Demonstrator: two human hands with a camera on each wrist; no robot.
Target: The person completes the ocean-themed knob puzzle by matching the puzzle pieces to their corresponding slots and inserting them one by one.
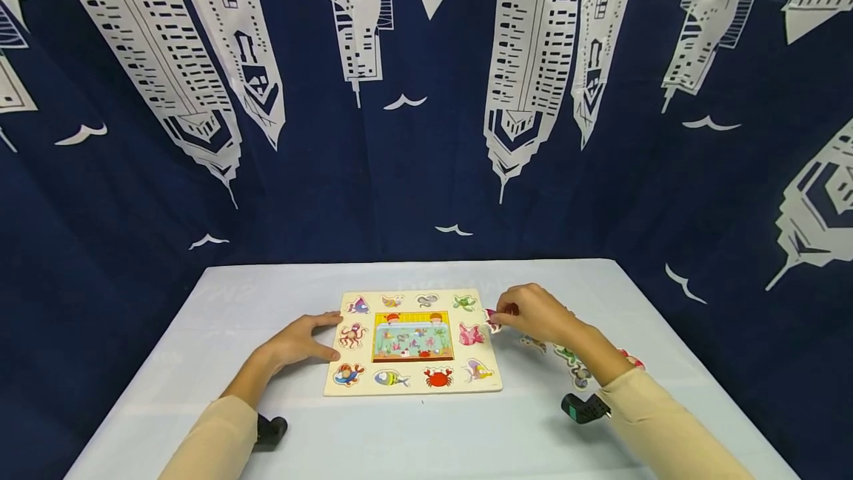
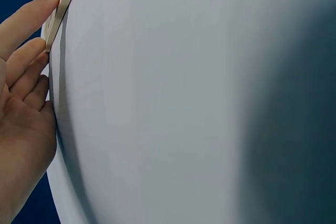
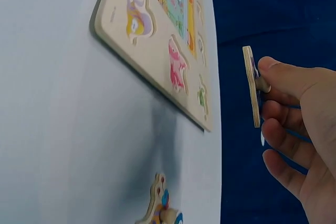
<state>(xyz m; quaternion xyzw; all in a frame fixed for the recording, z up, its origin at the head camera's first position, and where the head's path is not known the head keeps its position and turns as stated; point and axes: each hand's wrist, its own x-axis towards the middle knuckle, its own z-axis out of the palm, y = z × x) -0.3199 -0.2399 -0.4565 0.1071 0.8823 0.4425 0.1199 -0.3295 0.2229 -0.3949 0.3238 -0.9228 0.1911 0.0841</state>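
Note:
A wooden puzzle board (image 1: 412,390) with sea-animal recesses and an aquarium picture in its middle lies flat on the table. My left hand (image 1: 300,339) touches its left edge with thumb and fingers spread apart; the left wrist view shows the thumb (image 2: 31,17) against the board's rim. Off the board's right edge, my right hand (image 1: 536,313) pinches a knobbed wooden puzzle piece (image 1: 492,321) between thumb and fingers. The right wrist view shows this piece (image 3: 252,87) edge-on, raised, so its picture is mostly hidden.
Several loose puzzle pieces (image 1: 580,375) lie right of the board, partly hidden under the right forearm. One colourful knobbed piece (image 3: 157,208) appears low in the right wrist view. Black devices (image 1: 585,408) sit at both wrists. A navy curtain (image 1: 426,169) hangs behind the white table (image 1: 400,439).

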